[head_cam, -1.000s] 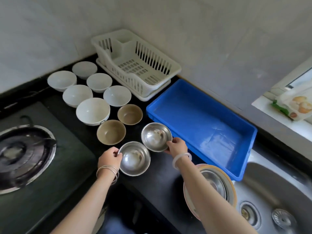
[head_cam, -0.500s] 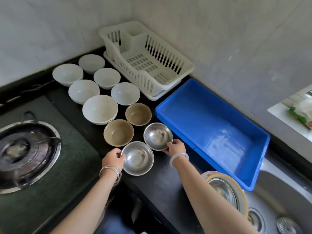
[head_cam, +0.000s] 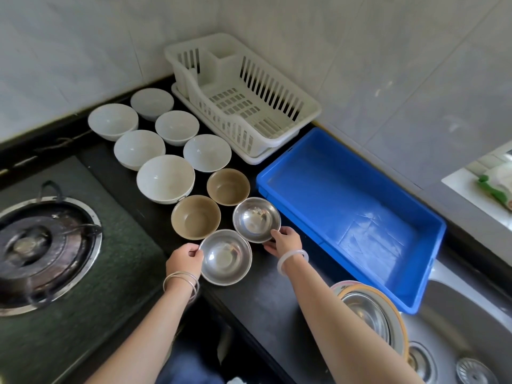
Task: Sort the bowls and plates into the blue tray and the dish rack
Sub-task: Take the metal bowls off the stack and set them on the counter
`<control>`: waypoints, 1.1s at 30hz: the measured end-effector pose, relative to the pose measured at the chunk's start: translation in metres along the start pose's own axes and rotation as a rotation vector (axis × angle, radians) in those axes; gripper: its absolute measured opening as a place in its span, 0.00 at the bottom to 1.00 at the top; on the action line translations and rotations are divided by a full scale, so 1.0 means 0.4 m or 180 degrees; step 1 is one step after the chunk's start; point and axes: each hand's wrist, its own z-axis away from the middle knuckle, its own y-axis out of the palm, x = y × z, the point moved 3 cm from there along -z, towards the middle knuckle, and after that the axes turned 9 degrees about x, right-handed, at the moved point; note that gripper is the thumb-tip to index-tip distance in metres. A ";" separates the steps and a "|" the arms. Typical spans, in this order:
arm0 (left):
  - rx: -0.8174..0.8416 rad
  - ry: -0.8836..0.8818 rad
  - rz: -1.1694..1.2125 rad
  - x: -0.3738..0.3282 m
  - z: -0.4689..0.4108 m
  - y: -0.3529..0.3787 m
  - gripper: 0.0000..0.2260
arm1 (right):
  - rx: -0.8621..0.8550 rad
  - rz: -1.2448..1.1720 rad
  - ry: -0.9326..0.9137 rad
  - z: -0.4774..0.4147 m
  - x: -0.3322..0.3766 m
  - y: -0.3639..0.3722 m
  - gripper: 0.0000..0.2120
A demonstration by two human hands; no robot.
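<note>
Vs. 0.5 s ago, same grips are being kept: near steel bowl (head_cam: 225,257) is being pinched at its rim by left hand (head_cam: 185,260) fingers, far steel bowl (head_cam: 256,219) by right hand (head_cam: 285,241) fingers, both on tabletop (head_cam: 274,297). Blue tray (head_cam: 432,275) & dish rack (head_cam: 307,106) are being left w/ nothing inside.

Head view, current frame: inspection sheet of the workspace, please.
Surface: black counter, dry.
Job's things: six white bowls, two tan bowls and two steel bowls on the counter; dish rack and blue tray both empty; plate stack at the sink's edge.
Clutter: packet on the window ledge.
Grips: left hand on the near steel bowl's rim, right hand on the far steel bowl.
Cables: nothing seen.
Surroundings: gas burner, sink, tiled walls.
</note>
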 end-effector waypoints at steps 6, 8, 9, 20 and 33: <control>-0.0088 0.0064 0.0020 0.001 0.019 0.000 0.11 | 0.0114 0.0025 0.0019 0.029 -0.002 -0.007 0.12; -0.0050 0.0113 -0.0001 -0.001 0.031 -0.001 0.12 | 0.0144 0.0099 -0.0036 0.043 0.000 -0.016 0.13; -0.0051 0.0124 -0.0031 -0.001 0.036 -0.003 0.13 | 0.0130 0.0189 -0.0064 0.053 0.003 -0.022 0.14; -0.0096 0.0726 -0.0627 -0.077 0.145 0.052 0.12 | -0.0420 0.0739 -0.0927 0.237 0.007 -0.218 0.06; 0.1455 0.1588 -0.1383 -0.154 0.340 0.491 0.12 | -0.2169 0.1923 -0.0744 0.403 -0.195 -0.570 0.17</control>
